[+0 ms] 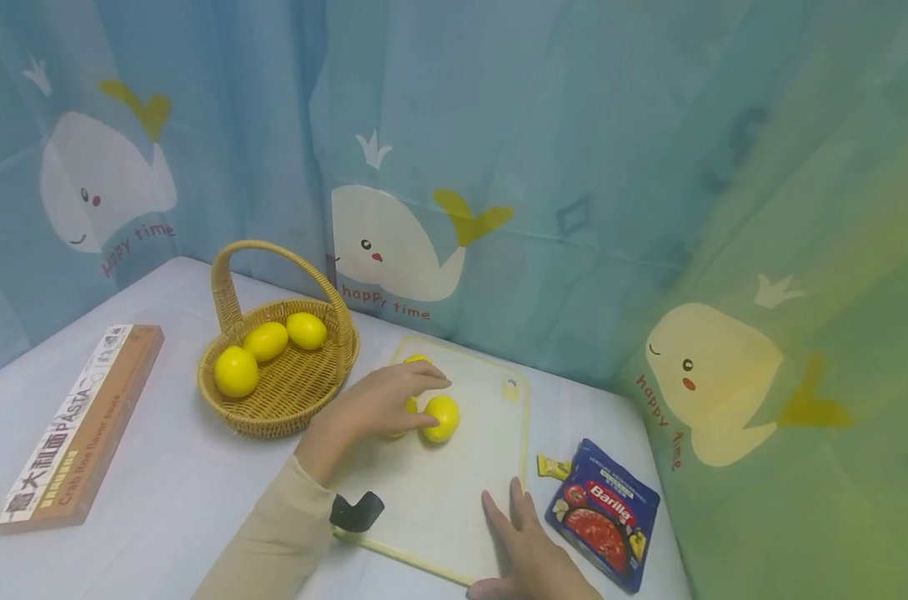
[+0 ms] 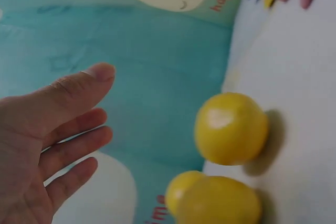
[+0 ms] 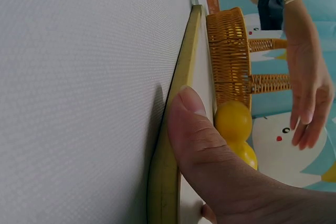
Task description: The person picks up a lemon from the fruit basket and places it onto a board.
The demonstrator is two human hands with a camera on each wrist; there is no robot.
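Observation:
Three yellow lemons lie together on a white cutting board (image 1: 454,508) with a yellow-green rim; the clearest is the right-hand lemon (image 1: 443,419). Above them is my left hand (image 1: 382,404), thumb and fingers apart, partly hiding the other two in the head view. The left wrist view shows a gap between that hand and the nearest lemon (image 2: 231,128), so it holds nothing. My right hand (image 1: 532,554) rests at the board's near right corner with fingers spread. In the right wrist view its thumb (image 3: 197,129) touches the board's rim (image 3: 181,72).
A wicker basket (image 1: 273,425) with a tall handle and three lemons stands left of the board. Further left lies a long pasta box (image 1: 86,425). Right of the board are a blue Barilla pouch (image 1: 607,517) and a small yellow packet (image 1: 553,467). Whale-print curtains (image 1: 574,167) hang behind.

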